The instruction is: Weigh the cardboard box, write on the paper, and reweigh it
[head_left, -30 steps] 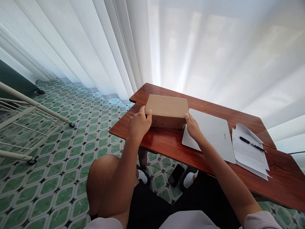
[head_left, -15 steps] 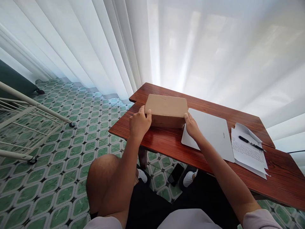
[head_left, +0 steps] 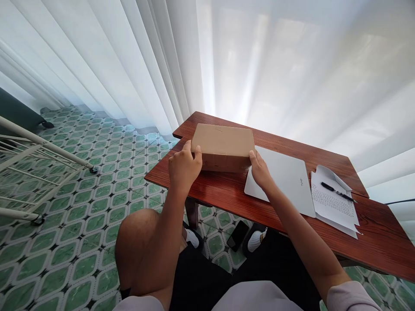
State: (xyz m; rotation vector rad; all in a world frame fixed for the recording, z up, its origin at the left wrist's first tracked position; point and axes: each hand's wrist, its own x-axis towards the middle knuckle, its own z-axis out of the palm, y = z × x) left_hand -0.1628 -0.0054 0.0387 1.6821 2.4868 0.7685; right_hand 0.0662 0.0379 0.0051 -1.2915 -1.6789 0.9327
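Observation:
A closed brown cardboard box (head_left: 223, 140) is held between my two hands above the left part of the reddish wooden table (head_left: 214, 190). My left hand (head_left: 184, 166) grips its left end, thumb on the near side. At the right end, my right hand (head_left: 260, 169) holds the near corner with its thumb near the top edge. The far fingers of both hands are partly hidden by the box. Just right of the box lies a closed silver laptop (head_left: 282, 177), partly under my right hand. I cannot tell whether the box's underside touches the table.
Written sheets of paper (head_left: 335, 211) lie right of the laptop, with a black pen (head_left: 337, 191) on top. A black phone (head_left: 238, 236) rests on the tiled floor between my feet. White curtains (head_left: 227, 56) hang behind the table. A wheeled metal rack (head_left: 42, 151) stands at left.
The box appears slightly larger and a little higher, still between both hands. My left hand has shifted slightly left. The whole view has moved a little.

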